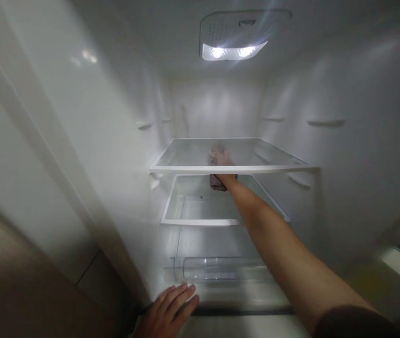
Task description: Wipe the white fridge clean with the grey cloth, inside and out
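I look into an open, bare fridge. My right arm reaches in beneath the upper glass shelf [185,168]. My right hand [222,162] shows through the glass, pressed against its underside with a brownish cloth [217,182] in its grip. Part of the cloth hangs below the shelf's front rim. My left hand [168,312] lies flat, fingers stretched out, on the fridge's lower front edge beside the left wall. It holds nothing.
A second glass shelf [200,220] sits below the first. Under it is a clear plastic drawer [221,268]. A ceiling lamp [233,50] is lit. Empty shelf rails [326,123] line both side walls. A white door or panel [27,188] stands at the left.
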`<state>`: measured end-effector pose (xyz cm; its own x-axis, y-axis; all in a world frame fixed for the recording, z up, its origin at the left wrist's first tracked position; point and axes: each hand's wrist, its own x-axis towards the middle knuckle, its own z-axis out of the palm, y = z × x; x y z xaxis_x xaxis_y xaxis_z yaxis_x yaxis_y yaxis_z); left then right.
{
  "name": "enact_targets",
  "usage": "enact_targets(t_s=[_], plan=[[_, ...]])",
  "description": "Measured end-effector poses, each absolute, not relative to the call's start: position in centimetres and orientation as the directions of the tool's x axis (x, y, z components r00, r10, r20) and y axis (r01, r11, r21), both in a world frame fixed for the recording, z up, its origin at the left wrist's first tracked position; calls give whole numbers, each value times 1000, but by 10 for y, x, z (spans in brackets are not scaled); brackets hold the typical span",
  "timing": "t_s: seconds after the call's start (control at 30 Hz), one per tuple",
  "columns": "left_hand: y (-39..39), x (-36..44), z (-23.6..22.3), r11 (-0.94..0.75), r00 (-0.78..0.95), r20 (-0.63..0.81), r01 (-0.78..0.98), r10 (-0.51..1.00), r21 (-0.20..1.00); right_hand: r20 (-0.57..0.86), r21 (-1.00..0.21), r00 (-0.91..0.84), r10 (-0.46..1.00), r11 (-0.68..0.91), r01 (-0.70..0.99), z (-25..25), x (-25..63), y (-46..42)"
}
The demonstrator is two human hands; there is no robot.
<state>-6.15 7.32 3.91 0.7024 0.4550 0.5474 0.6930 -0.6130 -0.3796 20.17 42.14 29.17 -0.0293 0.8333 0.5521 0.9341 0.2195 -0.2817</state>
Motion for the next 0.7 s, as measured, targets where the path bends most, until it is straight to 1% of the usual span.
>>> enact_targets(t_s=[0.13,0.23,0.37,0.53,0.7], plan=[[71,-62,33,-615,703,500,700,505,-363,501,-220,-245,830,395,892,291,119,431],[68,-63,30,-633,716,444,692,539,-348,477,-211,-320,819,460,862,285,73,432],[65,-62,32,-620,705,405,707,583,-339,501,-224,-302,811,459,860,280,56,427],[67,-63,30,-631,728,417,683,545,-367,548,-232,-260,795,444,866,279,59,424],[65,-62,27,-637,708,387,703,590,-315,570,-237,-238,786,435,868,276,53,431]])
